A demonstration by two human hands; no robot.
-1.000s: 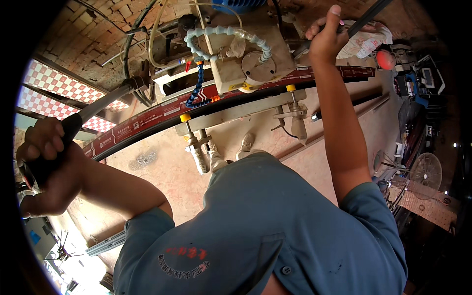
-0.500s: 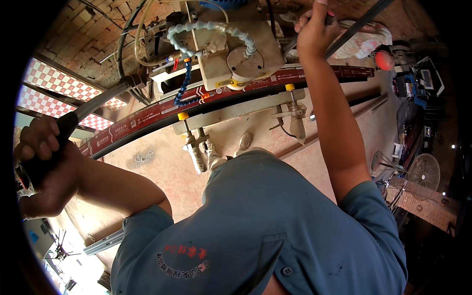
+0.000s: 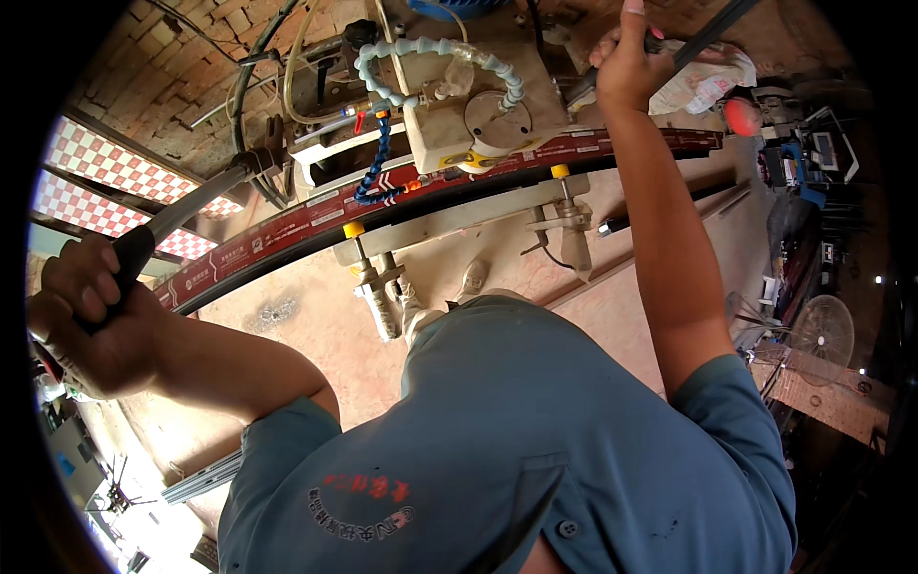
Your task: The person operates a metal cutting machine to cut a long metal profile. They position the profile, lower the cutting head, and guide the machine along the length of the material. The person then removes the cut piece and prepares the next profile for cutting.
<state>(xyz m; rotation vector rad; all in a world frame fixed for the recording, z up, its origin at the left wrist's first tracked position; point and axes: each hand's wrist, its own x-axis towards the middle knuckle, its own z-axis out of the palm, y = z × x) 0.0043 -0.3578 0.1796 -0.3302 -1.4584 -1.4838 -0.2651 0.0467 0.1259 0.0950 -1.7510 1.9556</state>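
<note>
At the left, my left hand is closed round the black grip of a metal lever. My right hand, at the upper right, has its fingers curled round a dark handle, mostly hidden, with a pinkish end; the thumb sticks up. Between my arms stands a beige machine head with a round plate, a grey segmented hose and a dark blue one. A long red-filmed profile passes beneath it. Two yellow-tipped clamps sit along its near side.
A dark bar slants beside my right hand. Brickwork and cables lie behind the machine. Checkered red-and-white panels are at the left. A fan, a red round object and cluttered equipment stand at the right.
The machine head with its hoses has shifted slightly right over the profile. My right hand has moved a little right too. My left thumb, lower before, now lies closer round the grip.
</note>
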